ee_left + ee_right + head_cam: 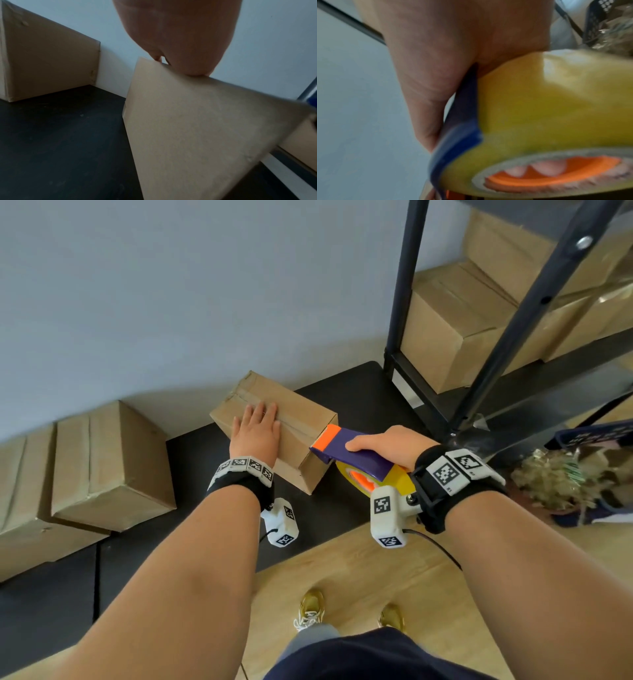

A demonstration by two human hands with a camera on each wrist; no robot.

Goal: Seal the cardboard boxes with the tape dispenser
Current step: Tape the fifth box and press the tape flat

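The box (274, 426) sits on the dark surface (342, 508) at about 12 o'clock from the person, its top seam running from 11 o'clock toward 4. The left hand (255, 428) lies flat on the lid, fingers straight, probably to pin the flaps and stop the box sliding under the pull. The right hand (387, 445) is wrapped round the dispenser (349, 453), thumb along its top, the orange nose at the box's 4 o'clock edge, likely to press the tape down over the end. Other boxes (102, 470) wait at 9 o'clock, by the wall.
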